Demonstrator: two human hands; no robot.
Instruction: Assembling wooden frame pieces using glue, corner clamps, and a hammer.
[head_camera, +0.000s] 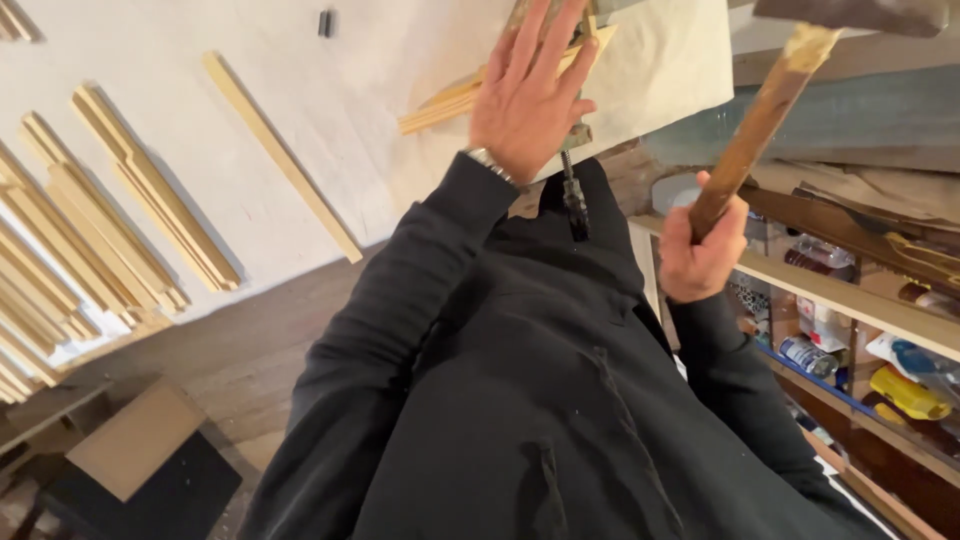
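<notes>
My left hand (527, 95) lies flat and open on the wood strips (455, 100) at the table (350, 80) edge, keeping them steady. My right hand (700, 250) grips the raised hammer (770, 110) tight.

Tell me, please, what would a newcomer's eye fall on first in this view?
Probably the hammer, raised at the upper right, its wooden handle gripped by the right hand. Next, the left hand pressed flat on a bundle of pale wooden strips at the top centre of the white workbench. More strips lie in rows along the left.
</notes>
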